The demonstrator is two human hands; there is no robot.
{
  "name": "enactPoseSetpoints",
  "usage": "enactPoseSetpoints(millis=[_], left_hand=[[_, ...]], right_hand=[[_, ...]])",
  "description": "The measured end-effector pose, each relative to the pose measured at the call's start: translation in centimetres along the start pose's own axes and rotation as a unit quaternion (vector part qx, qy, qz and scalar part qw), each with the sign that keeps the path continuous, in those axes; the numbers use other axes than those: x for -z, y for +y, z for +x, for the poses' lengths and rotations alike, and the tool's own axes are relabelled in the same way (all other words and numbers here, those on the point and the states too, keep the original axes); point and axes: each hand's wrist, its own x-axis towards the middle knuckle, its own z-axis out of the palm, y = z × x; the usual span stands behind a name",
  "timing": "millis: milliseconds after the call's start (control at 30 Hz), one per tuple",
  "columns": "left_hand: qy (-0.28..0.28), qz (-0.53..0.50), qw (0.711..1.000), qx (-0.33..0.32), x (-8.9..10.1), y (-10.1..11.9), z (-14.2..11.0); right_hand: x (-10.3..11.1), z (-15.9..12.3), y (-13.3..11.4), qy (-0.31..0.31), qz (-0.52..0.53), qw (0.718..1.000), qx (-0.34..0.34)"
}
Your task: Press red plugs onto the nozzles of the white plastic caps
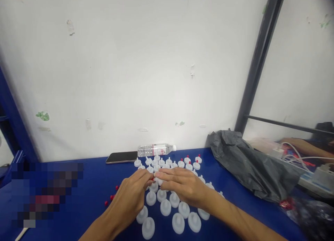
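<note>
My left hand (132, 186) is closed, its fingertips pinched together at a small red cap (152, 179) that shows only in part. My right hand (180, 185) reaches in from the other side with its fingers stretched out over the white nozzle lids; its thumb is hidden. The fingertips of both hands meet above the group. Round white lids with upright spouts stand all about the hands, such as a lid in front (148, 227). Several at the back right, such as one lid (196, 165), have red tips on their spouts. Loose red caps (112, 197) lie left of my left hand.
A clear plastic bottle (156, 150) lies on its side by the wall, beside a dark phone (121, 157). A grey plastic bag (250, 164) covers the table's right side. Farther right are white cables (300, 154) and another person's arm (302, 145).
</note>
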Motion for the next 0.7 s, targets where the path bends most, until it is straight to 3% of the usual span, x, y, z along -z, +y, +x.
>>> enactPoseSetpoints(millis=[200, 367, 567, 700], left_hand=[[0.017, -0.025, 0.999, -0.025, -0.3, 0.0, 0.0], [0.009, -0.035, 0.999, 0.003, -0.5, 0.0, 0.1], [0.021, -0.025, 0.999, -0.020, 0.2, 0.6, 0.6], [0.041, 0.045, 0.998, -0.020, 2.3, -0.5, 1.1]], right_hand=[[0.4, 0.3, -0.1, 0.025, -0.060, 0.996, 0.063], [0.6, 0.4, -0.1, 0.003, -0.082, 0.994, 0.075], [-0.4, -0.2, 0.9, -0.044, -0.094, 0.994, 0.017], [0.4, -0.4, 2.0, -0.066, -0.101, 0.991, -0.056]])
